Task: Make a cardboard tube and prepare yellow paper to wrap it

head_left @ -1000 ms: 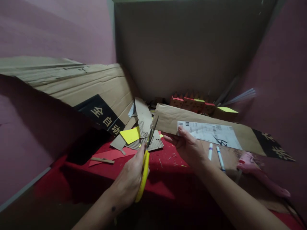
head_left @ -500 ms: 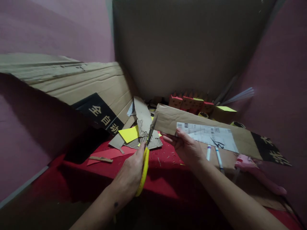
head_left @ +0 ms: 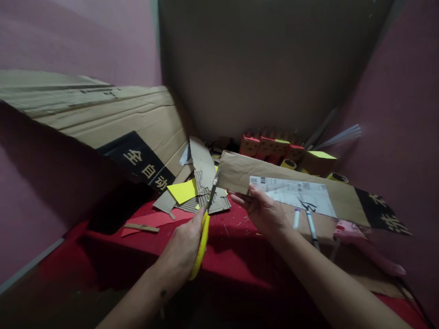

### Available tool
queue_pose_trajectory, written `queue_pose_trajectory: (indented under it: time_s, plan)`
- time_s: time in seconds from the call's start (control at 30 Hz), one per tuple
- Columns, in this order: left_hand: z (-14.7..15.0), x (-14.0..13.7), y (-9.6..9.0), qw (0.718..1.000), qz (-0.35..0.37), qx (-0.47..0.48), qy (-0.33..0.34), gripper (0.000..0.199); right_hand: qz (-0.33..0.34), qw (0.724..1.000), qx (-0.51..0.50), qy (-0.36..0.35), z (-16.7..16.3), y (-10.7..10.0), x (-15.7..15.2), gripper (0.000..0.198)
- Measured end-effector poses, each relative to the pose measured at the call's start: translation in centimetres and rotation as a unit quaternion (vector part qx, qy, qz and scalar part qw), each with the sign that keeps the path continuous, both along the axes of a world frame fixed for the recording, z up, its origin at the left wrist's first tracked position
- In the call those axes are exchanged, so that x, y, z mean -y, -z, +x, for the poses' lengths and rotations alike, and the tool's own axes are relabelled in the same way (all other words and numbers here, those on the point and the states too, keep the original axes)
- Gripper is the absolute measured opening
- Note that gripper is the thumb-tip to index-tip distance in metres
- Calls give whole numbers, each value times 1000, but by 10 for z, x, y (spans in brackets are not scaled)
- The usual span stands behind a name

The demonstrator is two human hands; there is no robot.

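My left hand [head_left: 183,242] is closed on the yellow handles of a pair of scissors [head_left: 202,246]. Their blades point up and away, right at the left end of a long cardboard strip [head_left: 236,171]. I cannot tell whether the blades are parted around its edge. My right hand [head_left: 265,208] grips the strip from below, thumb on the white shipping label [head_left: 295,196] and fingers behind. The strip slants down to the right, where its end is black with pale characters. Behind the scissors lie a torn cardboard piece [head_left: 204,160] and a yellow paper [head_left: 184,191].
A big cardboard sheet [head_left: 144,114] leans at the left wall. Several red-topped small boxes [head_left: 267,146] line the back. On the right are two markers [head_left: 311,226] and a pink glue gun [head_left: 366,246]. Red cloth [head_left: 236,260] covers the table, with red paper [head_left: 137,228] at left.
The whole view has shifted slightly, so things appear a little further left. Both hands keep their grips, and the scissors stay at the strip's left end.
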State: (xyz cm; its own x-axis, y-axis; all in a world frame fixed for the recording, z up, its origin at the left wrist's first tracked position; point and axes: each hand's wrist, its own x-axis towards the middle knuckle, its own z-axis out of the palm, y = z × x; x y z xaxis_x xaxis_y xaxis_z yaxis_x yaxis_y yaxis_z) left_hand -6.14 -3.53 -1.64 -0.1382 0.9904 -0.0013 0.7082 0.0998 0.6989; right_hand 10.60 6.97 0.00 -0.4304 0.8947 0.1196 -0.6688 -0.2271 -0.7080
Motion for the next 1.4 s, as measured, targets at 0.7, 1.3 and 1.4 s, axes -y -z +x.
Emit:
queue_pose_trajectory:
  time_s: [0.7,1.3,1.4]
  plan:
    - [4,-4,-6,998,18,-51,-29,16,-1,1000,20,-13,-1,5,2,10]
    - [14,-10,-15,997,69,-16,-41,14,-15,1000,18,-21,-2,12,2,19]
    - [14,-8,-15,998,39,20,-38,16,-20,999,14,-27,-2,13,2,16]
